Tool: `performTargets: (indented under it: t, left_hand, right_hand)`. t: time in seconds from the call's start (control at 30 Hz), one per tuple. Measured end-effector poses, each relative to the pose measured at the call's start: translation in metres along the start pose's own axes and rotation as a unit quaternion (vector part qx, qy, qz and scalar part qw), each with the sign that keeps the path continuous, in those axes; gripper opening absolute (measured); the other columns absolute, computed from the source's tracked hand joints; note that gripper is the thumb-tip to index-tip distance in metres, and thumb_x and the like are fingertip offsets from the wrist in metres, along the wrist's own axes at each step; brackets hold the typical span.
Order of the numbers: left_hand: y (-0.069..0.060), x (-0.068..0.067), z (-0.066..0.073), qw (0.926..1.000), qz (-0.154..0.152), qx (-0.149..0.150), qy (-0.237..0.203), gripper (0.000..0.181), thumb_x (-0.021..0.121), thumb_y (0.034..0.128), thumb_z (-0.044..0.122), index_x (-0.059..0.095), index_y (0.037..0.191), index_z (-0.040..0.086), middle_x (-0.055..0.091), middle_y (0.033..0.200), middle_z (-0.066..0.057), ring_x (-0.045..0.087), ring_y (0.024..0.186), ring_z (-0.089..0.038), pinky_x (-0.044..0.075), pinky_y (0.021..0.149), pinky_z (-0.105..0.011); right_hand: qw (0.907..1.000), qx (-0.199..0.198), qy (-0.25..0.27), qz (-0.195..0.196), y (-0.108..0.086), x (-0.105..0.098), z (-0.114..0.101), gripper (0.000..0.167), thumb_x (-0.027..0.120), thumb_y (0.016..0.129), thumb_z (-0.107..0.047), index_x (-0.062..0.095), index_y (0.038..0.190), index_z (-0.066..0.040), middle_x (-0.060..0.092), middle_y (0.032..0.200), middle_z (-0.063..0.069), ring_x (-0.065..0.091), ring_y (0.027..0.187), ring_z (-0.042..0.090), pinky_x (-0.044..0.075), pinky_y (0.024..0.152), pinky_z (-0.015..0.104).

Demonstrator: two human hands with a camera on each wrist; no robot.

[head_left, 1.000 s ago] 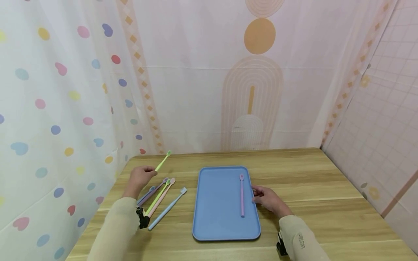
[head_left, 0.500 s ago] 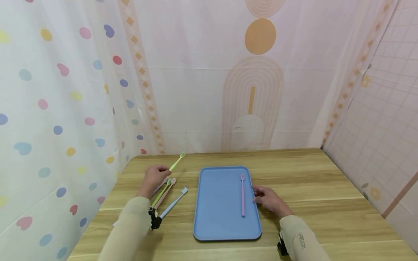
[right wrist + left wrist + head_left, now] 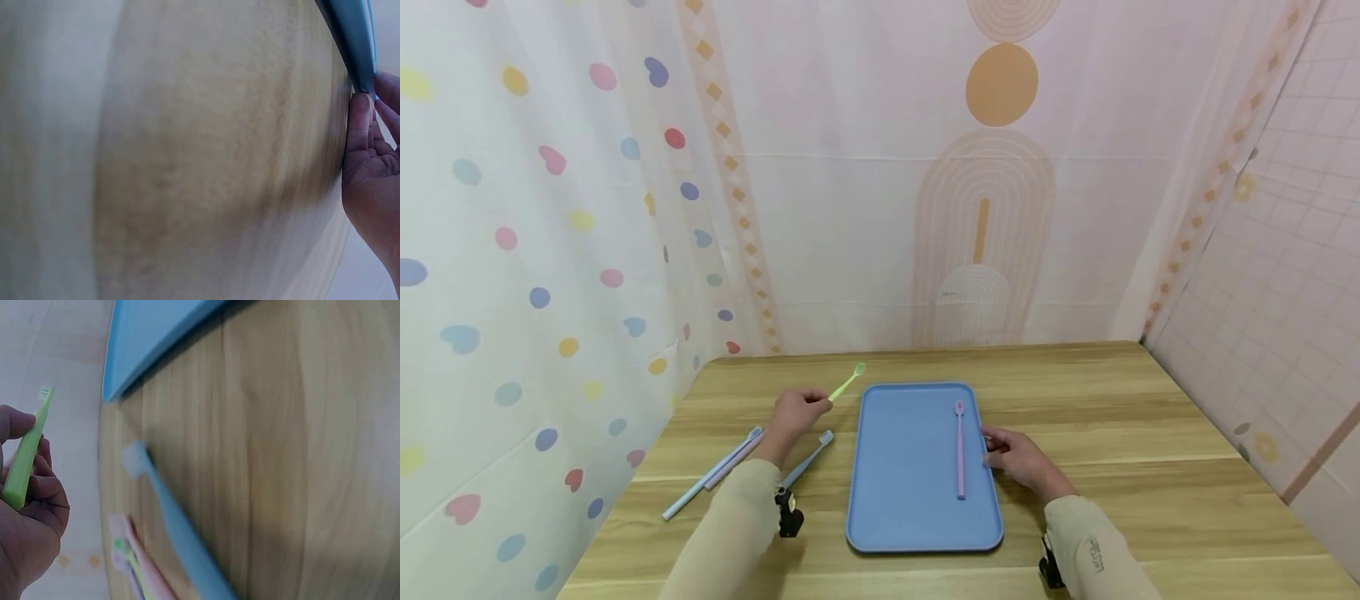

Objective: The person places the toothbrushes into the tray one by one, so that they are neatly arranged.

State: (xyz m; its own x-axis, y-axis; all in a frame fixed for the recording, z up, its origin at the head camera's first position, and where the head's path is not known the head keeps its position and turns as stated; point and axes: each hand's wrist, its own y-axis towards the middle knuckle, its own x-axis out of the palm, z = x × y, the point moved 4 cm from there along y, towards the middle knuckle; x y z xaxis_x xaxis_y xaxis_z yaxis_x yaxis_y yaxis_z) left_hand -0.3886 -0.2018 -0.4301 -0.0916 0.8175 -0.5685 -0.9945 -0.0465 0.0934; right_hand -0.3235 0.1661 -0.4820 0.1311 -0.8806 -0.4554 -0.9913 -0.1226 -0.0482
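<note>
Green toothbrush (image 3: 844,387) pinched, left hand (image 3: 797,415) hovers beside tray (image 3: 910,471), right hand (image 3: 1021,458) gripping opposite edge.

The head view is bright; wrist views are dimmer, the tabletop (image 3: 187,156) blurred, the tray (image 3: 144,337) edged with shadow.

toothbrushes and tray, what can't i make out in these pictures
Head: the left sleeve hides the near end of the blue toothbrush beside the tray.
Left wrist: bottom edge cuts off the pink toothbrush; its bristles are blurred.
Right wrist: top edge cuts off most of the tray.
</note>
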Motion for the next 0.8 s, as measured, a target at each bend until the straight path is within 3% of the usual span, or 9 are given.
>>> performTargets:
  t: [0.3,0.5,0.7,0.8]
  left_hand:
    - [-0.01,0.04,0.017,0.9994,-0.018,0.01,-0.027,0.021,0.067,0.0869,0.012,0.075,0.103,0.0,0.069,0.096,-0.008,0.056,0.081,-0.02,0.046,0.068,-0.031]
    - [-0.016,0.062,0.028,0.9987,0.0,0.021,-0.047,0.015,0.069,0.0845,0.01,0.075,0.094,0.0,0.068,0.087,-0.005,0.055,0.075,-0.017,0.045,0.063,-0.029]
    - [-0.026,0.085,0.038,0.9989,0.024,0.036,-0.016,0.014,0.07,0.0817,0.011,0.076,0.09,0.001,0.069,0.079,-0.004,0.052,0.066,-0.013,0.044,0.06,-0.028]
    - [-0.032,0.095,0.041,0.9993,0.024,0.023,-0.017,0.014,0.07,0.0822,0.011,0.076,0.089,0.001,0.068,0.078,-0.004,0.053,0.066,-0.013,0.045,0.06,-0.029]
  right_hand:
    - [0.9999,0.006,-0.008,-0.002,0.001,0.0,0.002,0.051,0.065,0.089,0.005,0.053,0.139,0.006,0.062,0.108,0.012,0.054,0.095,0.024,0.049,0.078,0.035]
    - [1.0,-0.001,-0.009,-0.002,0.004,0.001,0.003,0.051,0.065,0.088,0.005,0.053,0.138,0.006,0.063,0.108,0.012,0.054,0.096,0.024,0.049,0.081,0.036]
    - [1.0,-0.005,-0.006,-0.006,0.004,0.0,0.002,0.051,0.065,0.089,0.006,0.052,0.138,0.007,0.062,0.108,0.013,0.054,0.096,0.025,0.049,0.081,0.036]
    - [0.9999,-0.004,-0.01,-0.002,0.006,0.0,0.004,0.051,0.065,0.088,0.005,0.053,0.138,0.006,0.063,0.108,0.013,0.055,0.096,0.025,0.049,0.079,0.034]
